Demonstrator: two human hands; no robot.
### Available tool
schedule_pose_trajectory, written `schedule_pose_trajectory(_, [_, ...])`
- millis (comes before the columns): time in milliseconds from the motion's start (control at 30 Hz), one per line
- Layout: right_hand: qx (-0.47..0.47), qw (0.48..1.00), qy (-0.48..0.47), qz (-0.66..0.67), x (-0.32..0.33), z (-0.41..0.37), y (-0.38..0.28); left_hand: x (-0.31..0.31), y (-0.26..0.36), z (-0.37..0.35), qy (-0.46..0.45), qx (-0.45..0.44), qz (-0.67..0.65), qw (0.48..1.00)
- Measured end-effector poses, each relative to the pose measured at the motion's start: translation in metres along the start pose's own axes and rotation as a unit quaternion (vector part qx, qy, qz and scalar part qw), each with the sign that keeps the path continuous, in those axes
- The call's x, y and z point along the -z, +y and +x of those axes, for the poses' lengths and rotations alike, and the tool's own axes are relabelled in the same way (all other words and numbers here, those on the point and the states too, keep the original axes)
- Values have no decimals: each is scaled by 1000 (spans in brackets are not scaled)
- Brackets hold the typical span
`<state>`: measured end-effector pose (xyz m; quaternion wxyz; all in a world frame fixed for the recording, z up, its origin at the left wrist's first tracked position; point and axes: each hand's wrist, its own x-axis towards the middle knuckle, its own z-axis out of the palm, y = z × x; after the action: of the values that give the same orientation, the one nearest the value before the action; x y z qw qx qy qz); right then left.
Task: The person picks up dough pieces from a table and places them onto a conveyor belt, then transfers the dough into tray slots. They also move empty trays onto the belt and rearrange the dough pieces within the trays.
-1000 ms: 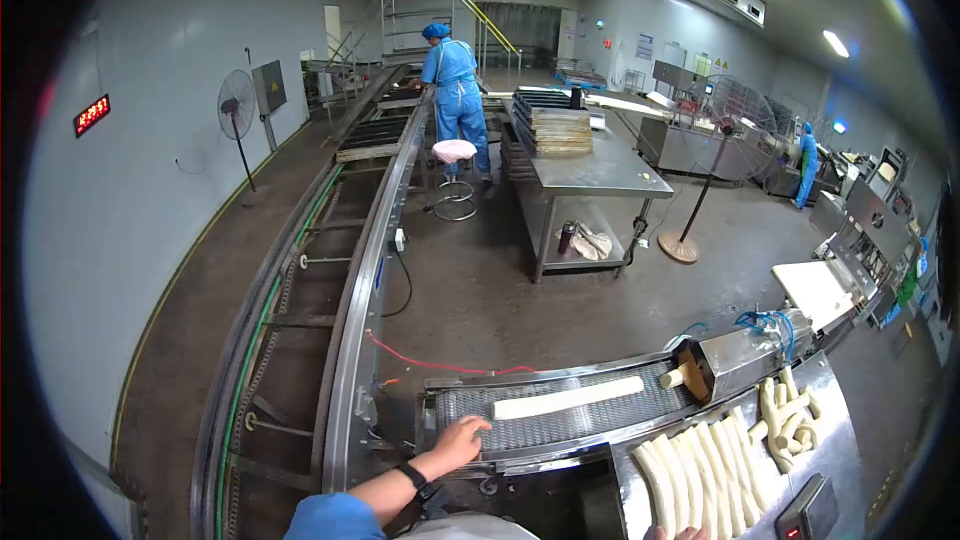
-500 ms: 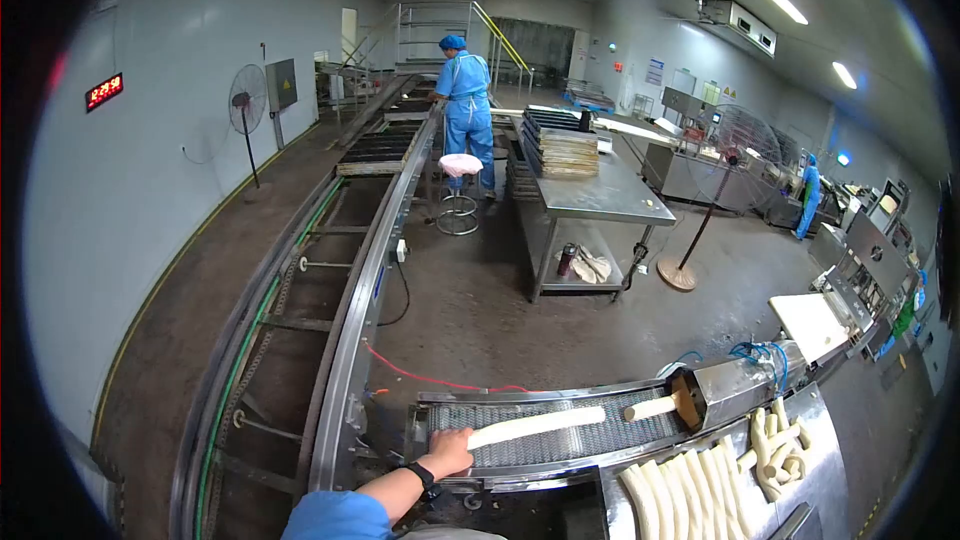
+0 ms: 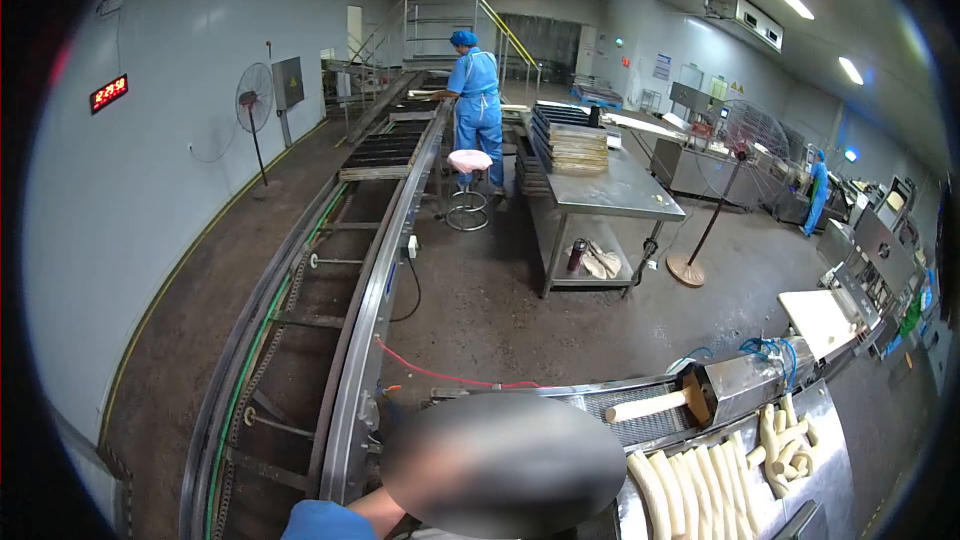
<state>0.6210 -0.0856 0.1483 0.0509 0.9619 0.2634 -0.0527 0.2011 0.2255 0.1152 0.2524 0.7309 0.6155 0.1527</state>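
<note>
My left hand (image 3: 440, 475) reaches in from the bottom, with a blue sleeve (image 3: 330, 520) behind the bare forearm. A grey blurred oval covers the hand, so its fingers and anything in them are hidden. The oval lies over the left part of the mesh conveyor belt (image 3: 655, 427). To its right, a pale dough roll (image 3: 645, 407) sticks out of the metal outlet onto the belt. Several long dough strips (image 3: 690, 490) lie side by side on a metal tray (image 3: 825, 470), beside a heap of shorter dough pieces (image 3: 785, 448). My right hand does not show.
A long chain conveyor (image 3: 375, 340) runs away on my left, with dark trays (image 3: 385, 155) farther along. A person in blue (image 3: 475, 90) stands beside it, near a stool (image 3: 468, 165). A steel table (image 3: 620, 190) holds stacked trays. A fan (image 3: 690, 270) stands to its right.
The left hand was at the left end of a long dough roll on the belt; a blur now covers that area. The roll at the outlet reaches farther left. The view has shifted slightly.
</note>
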Motion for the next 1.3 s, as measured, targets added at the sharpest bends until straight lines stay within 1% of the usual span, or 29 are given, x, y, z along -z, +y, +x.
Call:
schedule_pose_trajectory(100, [160,984,68,45,-23,-6,-22,6,-5,-1,21,-1,-27,999])
schedule_pose_trajectory(133, [189,975,60,103,-11,-21,-40,4,-7,0,17,-5,-25,1000])
schedule_pose_trajectory(167, [244,966,79,47,5,-34,-62,-1,-10,4,-61,64,-139,986])
schedule_pose_trajectory(200, [191,952,-40,238,3,-37,-79,-7,-14,3,-136,133,-249,949])
schedule_pose_trajectory(233, [294,933,39,206,9,-45,-95,-17,-12,-1,-207,199,-405,868])
schedule_pose_trajectory(267, [378,883,58,272,3,-41,-108,-17,1,-11,-223,182,-447,847])
schedule_pose_trajectory(300, [378,877,-2,296,-2,-42,-124,-17,13,-16,-270,169,-427,846])
schedule_pose_trajectory(333, [340,844,-176,377,-11,-36,-137,-15,28,-19,-316,157,-407,842])
schedule_pose_trajectory(367, [298,832,-312,350,-23,-26,-155,-14,43,-21,-347,113,-380,850])
schedule_pose_trajectory(400, [279,782,-294,474,-43,-34,-173,-10,62,-21,-377,69,-351,854])
schedule_pose_trajectory(433, [195,706,-387,561,-21,-45,-190,1,86,-22,-414,48,-295,860])
schedule_pose_trajectory(467, [104,609,-467,633,5,-46,-209,14,109,-23,-448,-5,-299,843])
schedule_pose_trajectory(533, [15,361,-550,753,29,-45,-228,0,126,-21,-481,-95,-297,819])
schedule_pose_trajectory(567, [-32,287,-577,764,23,-36,-238,5,139,-22,-509,-127,-275,806])
schedule_pose_trajectory(600, [-47,259,-604,752,16,-18,-234,16,156,-23,-539,-159,-251,788])
schedule_pose_trajectory(633, [-72,269,-551,786,12,-4,-229,21,166,-25,-530,-191,-206,800])
schedule_pose_trajectory(667, [-98,279,-496,817,14,5,-222,19,168,-28,-547,-196,-193,790])
schedule_pose_trajectory(733, [-130,232,-452,851,61,9,-196,14,170,-35,-556,-136,-388,723])
schedule_pose_trajectory(767, [-106,259,-396,875,72,12,-179,19,174,-32,-565,-136,-372,724])
schedule_pose_trajectory(800, [-85,288,-336,893,81,13,-159,-4,149,-24,-539,-139,-350,753])
schedule_pose_trajectory(867, [-39,365,-218,904,112,12,-113,-1,135,-15,-508,-105,-331,788])
schedule_pose_trajectory(933, [-15,424,-76,902,120,15,-62,-7,113,-8,-456,-70,-322,827])
schedule_pose_trajectory(1000, [-35,421,25,906,126,9,-18,-12,97,-2,-400,-35,-326,856])
schedule_pose_trajectory(1067, [-87,465,102,875,113,11,23,-23,83,12,-372,-11,-296,880])
schedule_pose_trajectory(1100, [-120,487,123,856,97,14,44,-23,83,18,-383,-16,-290,877])
schedule_pose_trajectory(1167, [-180,537,167,807,39,25,93,-22,90,30,-351,6,-304,885])
schedule_pose_trajectory(1200, [-188,535,173,805,7,27,111,-23,94,37,-359,3,-299,884])
schedule_pose_trajectory(1267, [-274,725,261,575,-61,33,142,-26,99,52,-306,-38,-296,904])
schedule_pose_trajectory(1300, [-283,807,234,463,-129,35,174,-39,87,68,-302,-55,-290,906])
